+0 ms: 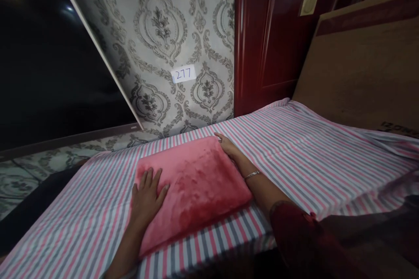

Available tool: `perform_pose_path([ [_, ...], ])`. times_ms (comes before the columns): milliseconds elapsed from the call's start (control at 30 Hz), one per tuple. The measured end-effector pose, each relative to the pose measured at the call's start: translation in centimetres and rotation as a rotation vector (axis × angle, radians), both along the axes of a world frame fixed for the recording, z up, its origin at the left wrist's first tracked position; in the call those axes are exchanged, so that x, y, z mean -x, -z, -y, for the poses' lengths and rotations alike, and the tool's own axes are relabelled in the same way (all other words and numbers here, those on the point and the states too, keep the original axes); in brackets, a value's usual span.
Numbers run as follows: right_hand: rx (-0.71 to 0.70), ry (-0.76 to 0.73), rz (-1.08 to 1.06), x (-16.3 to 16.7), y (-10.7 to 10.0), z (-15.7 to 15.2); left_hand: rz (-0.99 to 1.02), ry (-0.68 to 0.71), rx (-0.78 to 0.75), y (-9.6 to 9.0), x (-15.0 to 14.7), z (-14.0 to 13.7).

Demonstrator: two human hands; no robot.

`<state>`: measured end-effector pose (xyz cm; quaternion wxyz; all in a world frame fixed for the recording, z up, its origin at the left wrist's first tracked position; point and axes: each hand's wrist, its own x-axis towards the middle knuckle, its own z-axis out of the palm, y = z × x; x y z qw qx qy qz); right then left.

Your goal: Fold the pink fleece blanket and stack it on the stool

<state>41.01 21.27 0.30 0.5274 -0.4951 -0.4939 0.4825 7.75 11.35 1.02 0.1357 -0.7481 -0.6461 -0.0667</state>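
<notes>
A flat, rectangular piece of pink plush lies near the table's front edge; whether it is a folded blanket or a cushion I cannot tell. Its nap is paler on the left and darker red toward the front right. On its left side my left hand rests flat, fingers spread. My right hand lies against the far right corner, with fingers stretched along the edge and partly hidden. A thin silver bangle circles the right wrist.
Under the plush spreads a striped cloth in pink, grey and white. A large dark screen leans at the left. Patterned wallpaper bears a paper label reading 277. At the right stand a dark red door panel and a cardboard box.
</notes>
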Motion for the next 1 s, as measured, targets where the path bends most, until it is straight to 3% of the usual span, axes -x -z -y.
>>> perform_pose_path([
  [233,-0.004,0.099,0.153,0.2,1.0,-3.1,0.03,0.001,-0.013,0.3,0.0,0.0],
  [433,-0.154,0.164,0.191,0.6,2.5,-3.9,0.15,0.039,0.061,0.4,1.2,-0.3],
  [533,-0.223,0.16,0.176,0.5,3.0,-4.0,0.344,0.145,0.123,-0.7,3.5,-1.9],
  [600,-0.252,0.155,0.167,0.2,3.5,-4.0,0.53,0.15,0.084,-2.1,5.3,-3.6],
  [700,-0.27,0.151,0.152,-0.1,4.2,-3.9,0.78,-0.007,-0.032,-4.2,7.5,-6.0],
  [767,-0.273,0.15,0.143,-0.2,4.7,-3.9,0.971,-0.133,0.011,-5.0,8.1,-7.2],
  [900,-0.273,0.139,0.137,-0.6,5.6,-4.1,1.223,-0.179,0.237,-4.8,7.9,-8.6],
  [1000,-0.274,0.135,0.148,-0.8,6.0,-4.2,1.247,-0.17,0.24,-3.8,7.1,-9.3],
])
